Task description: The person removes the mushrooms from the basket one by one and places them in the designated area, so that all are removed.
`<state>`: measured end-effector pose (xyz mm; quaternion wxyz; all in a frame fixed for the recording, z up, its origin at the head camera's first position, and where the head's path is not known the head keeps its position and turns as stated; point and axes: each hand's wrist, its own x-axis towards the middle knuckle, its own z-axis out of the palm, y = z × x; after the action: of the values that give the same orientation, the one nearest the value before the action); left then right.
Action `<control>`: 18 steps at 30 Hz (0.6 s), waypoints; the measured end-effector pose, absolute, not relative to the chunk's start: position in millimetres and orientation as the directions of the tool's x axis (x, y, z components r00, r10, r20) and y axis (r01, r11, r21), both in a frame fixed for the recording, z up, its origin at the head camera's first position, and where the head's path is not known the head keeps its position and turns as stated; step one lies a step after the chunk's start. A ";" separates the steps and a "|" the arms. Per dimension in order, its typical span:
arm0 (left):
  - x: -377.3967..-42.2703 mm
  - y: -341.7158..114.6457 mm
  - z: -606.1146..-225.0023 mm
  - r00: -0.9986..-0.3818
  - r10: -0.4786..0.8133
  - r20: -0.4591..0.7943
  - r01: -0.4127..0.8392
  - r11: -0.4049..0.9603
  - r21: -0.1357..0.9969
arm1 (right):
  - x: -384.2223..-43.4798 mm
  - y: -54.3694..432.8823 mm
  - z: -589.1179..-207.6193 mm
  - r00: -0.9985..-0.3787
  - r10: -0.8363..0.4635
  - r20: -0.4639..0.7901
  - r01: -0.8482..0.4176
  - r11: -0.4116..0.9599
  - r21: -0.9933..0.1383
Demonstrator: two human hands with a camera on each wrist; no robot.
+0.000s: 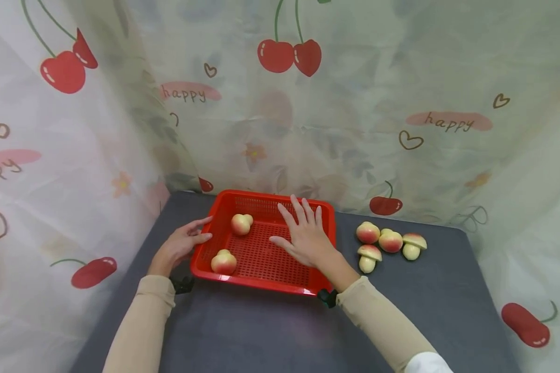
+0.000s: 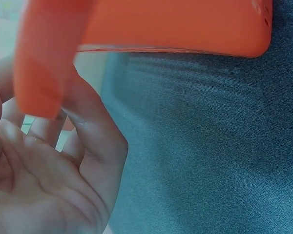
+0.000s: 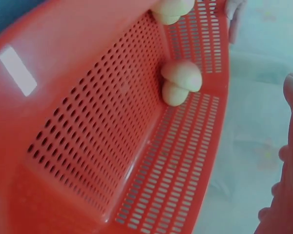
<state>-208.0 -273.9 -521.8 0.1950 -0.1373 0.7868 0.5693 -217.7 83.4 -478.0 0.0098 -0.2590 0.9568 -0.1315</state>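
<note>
A red plastic basket (image 1: 270, 287) with a perforated floor sits on the dark table. My left hand (image 1: 179, 246) grips its left rim; in the left wrist view the rim (image 2: 41, 83) comes between thumb and fingers. Two toy mushrooms with cream stems and reddish caps lie at the basket's left: one mushroom (image 1: 241, 224) towards the back, the other mushroom (image 1: 224, 262) at the front corner. Over the right half of the basket hovers my right hand (image 1: 308, 238), fingers spread and holding nothing. The right wrist view shows a mushroom (image 3: 180, 80) against the slotted wall.
Right of the basket, several more toy mushrooms (image 1: 391, 241) are grouped on the dark table (image 1: 270, 331). Cherry-printed curtains (image 1: 336, 134) enclose the table at the back and both sides. Black straps (image 1: 327, 297) circle the wrists.
</note>
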 end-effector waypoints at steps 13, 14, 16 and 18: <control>-207.5 -274.1 -518.6 -0.889 0.006 -0.458 -0.435 0.305 0.847 | -234.7 53.4 -474.6 -0.869 -0.495 0.003 -0.475 0.833 -0.284; -207.6 -273.6 -519.3 -0.887 0.004 -0.461 -0.439 0.302 0.846 | -235.7 51.8 -475.3 -0.868 -0.496 0.000 -0.477 0.834 -0.278; -207.5 -273.5 -520.3 -0.887 0.004 -0.462 -0.440 0.301 0.846 | -237.2 48.9 -475.6 -0.868 -0.497 -0.017 -0.474 0.837 -0.274; -207.7 -273.5 -521.3 -0.885 0.000 -0.466 -0.445 0.298 0.845 | -239.1 45.9 -476.0 -0.868 -0.497 -0.025 -0.473 0.840 -0.268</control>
<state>-207.7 -273.5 -521.3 0.1934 -0.1423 0.7819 0.5753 -239.1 45.9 -476.0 0.0469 -0.2530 0.9579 -0.1273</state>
